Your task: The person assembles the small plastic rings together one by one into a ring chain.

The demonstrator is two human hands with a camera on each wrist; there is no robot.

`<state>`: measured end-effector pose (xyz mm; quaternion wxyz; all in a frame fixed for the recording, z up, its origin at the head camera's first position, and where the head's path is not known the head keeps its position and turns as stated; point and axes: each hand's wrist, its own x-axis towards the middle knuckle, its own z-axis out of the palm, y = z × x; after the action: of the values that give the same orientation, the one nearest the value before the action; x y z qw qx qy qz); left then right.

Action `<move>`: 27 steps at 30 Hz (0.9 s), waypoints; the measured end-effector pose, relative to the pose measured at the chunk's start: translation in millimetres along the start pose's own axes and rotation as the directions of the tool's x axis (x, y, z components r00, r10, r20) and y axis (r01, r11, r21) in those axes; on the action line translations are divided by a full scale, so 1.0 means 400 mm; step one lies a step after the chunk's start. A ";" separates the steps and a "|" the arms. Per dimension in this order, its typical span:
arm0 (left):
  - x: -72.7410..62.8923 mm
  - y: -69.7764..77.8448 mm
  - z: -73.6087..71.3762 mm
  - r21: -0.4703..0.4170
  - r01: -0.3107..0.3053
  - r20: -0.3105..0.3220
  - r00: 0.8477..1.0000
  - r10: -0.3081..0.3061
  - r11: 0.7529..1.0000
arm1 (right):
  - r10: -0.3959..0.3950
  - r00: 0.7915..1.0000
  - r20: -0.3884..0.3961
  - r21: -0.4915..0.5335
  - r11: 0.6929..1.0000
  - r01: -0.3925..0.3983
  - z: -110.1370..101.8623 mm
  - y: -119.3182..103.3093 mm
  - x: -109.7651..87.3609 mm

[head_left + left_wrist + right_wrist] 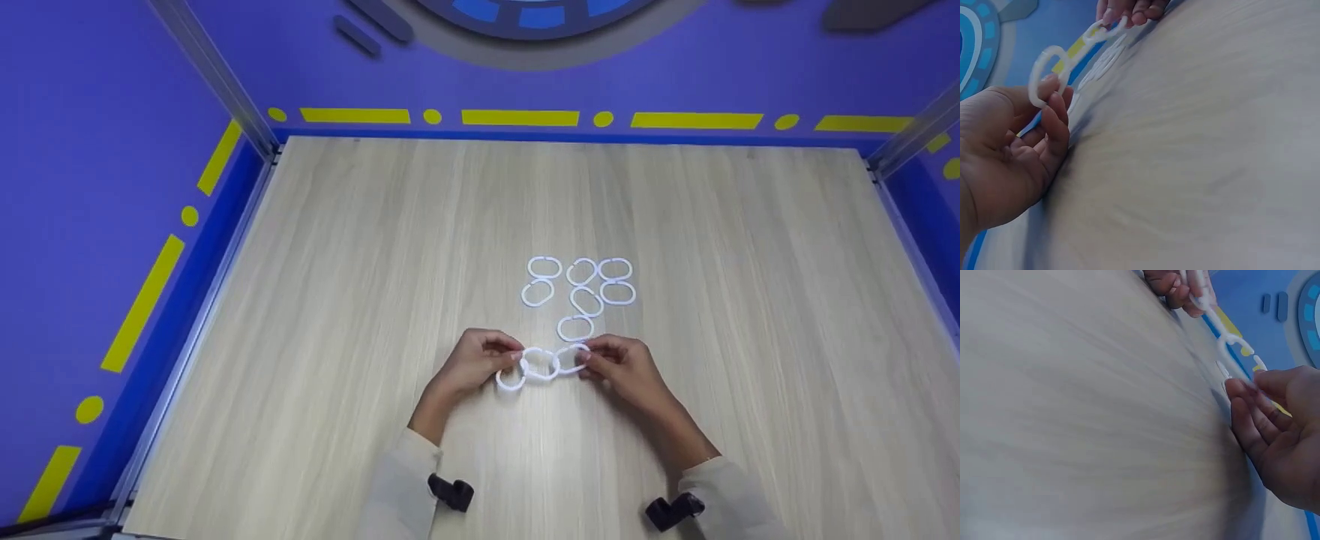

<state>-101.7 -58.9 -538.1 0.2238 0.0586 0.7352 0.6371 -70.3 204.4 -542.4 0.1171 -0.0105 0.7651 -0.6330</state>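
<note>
Three white oval plastic rings, each with a small gap in its loop, hang together as a short chain between the hands. My left hand (472, 364) pinches the chain near its left ring (511, 384), between thumb and fingers. The middle ring (540, 377) spans the space between the hands. At the other end, my right hand (626, 369) pinches the right ring (568, 360); in the right wrist view the gap of this white ring (1230, 354) shows open near the thumb. The chain is held just above the table.
Several loose white rings lie flat beyond the hands on the wood-grain table (360, 262); the nearest loose ring (575, 328) is close to the right fingertips. Blue panels with yellow marks (517, 118) wall the back and sides. Each sleeve carries a black wrist mount (452, 493).
</note>
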 end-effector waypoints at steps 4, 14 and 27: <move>-0.015 0.013 -0.015 0.214 -0.004 -0.077 0.997 0.021 0.977 | -0.004 1.000 0.025 -0.059 0.998 0.006 0.007 -0.002 -0.003; -0.001 0.021 0.068 0.238 -0.311 -0.112 0.932 0.344 0.920 | 0.031 0.999 0.044 -0.091 0.996 -0.027 0.007 0.006 0.003; 0.007 -0.014 0.125 0.133 -0.223 -0.138 0.961 0.241 0.966 | 0.019 0.998 0.055 -0.037 0.999 -0.017 0.016 0.005 0.004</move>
<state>-83.0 -13.3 -548.4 0.0867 0.1085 0.7741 0.6176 -70.3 198.2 -545.9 0.1439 -0.0233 0.7731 -0.6173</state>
